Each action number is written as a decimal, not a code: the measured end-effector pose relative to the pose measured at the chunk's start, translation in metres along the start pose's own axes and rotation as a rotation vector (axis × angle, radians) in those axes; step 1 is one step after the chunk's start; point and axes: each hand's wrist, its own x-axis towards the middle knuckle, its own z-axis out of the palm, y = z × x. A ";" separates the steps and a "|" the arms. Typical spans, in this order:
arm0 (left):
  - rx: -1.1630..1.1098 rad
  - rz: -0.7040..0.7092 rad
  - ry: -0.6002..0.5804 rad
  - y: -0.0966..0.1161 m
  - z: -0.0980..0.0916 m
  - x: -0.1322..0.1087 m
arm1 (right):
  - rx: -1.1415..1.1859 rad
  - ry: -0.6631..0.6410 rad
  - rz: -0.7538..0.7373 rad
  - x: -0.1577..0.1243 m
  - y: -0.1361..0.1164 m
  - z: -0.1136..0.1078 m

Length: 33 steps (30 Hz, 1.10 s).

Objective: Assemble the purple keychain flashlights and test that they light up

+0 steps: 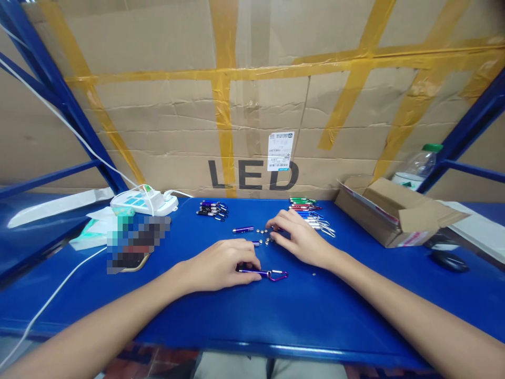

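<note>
My left hand [224,265] is closed on a small purple keychain flashlight [256,271], its purple carabiner clip [279,275] lying to the right. Another purple tube [256,243] shows partly from behind my left fingers, and a purple tube [243,230] lies just beyond. My right hand [296,235] rests over the table beside several silver button cells [262,232], thumb and forefinger curved and apart, a cell near the thumb tip. Some purple thing shows partly beneath the right fingers. A lone small cell [314,273] sits nearer me, below my right wrist.
Dark keychain flashlights [213,209] lie in rows at the back; green, red, blue and silver ones [303,205] are behind my right hand. An open cardboard box [389,210], black mouse [448,260] and bottle [420,166] stand right. A phone [138,247] and power strip [138,202] are left.
</note>
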 end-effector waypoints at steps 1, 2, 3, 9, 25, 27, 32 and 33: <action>0.001 0.000 -0.001 0.000 0.000 0.000 | 0.009 0.010 -0.003 0.000 0.000 0.000; 0.002 0.000 -0.002 0.000 0.000 0.000 | 0.019 0.018 -0.004 0.000 0.000 0.001; 0.003 -0.001 -0.003 0.000 0.000 0.000 | 0.030 0.024 -0.005 0.001 0.000 0.001; 0.006 0.007 0.000 0.000 0.001 0.000 | 0.130 0.005 -0.032 -0.001 -0.001 0.004; 0.260 -0.220 0.208 -0.023 0.004 0.002 | 0.158 -0.085 -0.067 -0.004 -0.006 0.012; 0.282 -0.232 0.178 -0.024 0.004 0.002 | 0.159 -0.081 -0.073 -0.004 -0.007 0.012; 0.285 -0.239 0.117 -0.025 0.004 0.002 | 0.174 -0.079 -0.067 -0.004 -0.008 0.011; 0.277 -0.246 0.115 -0.025 0.004 0.002 | 0.174 -0.083 -0.063 -0.003 -0.008 0.011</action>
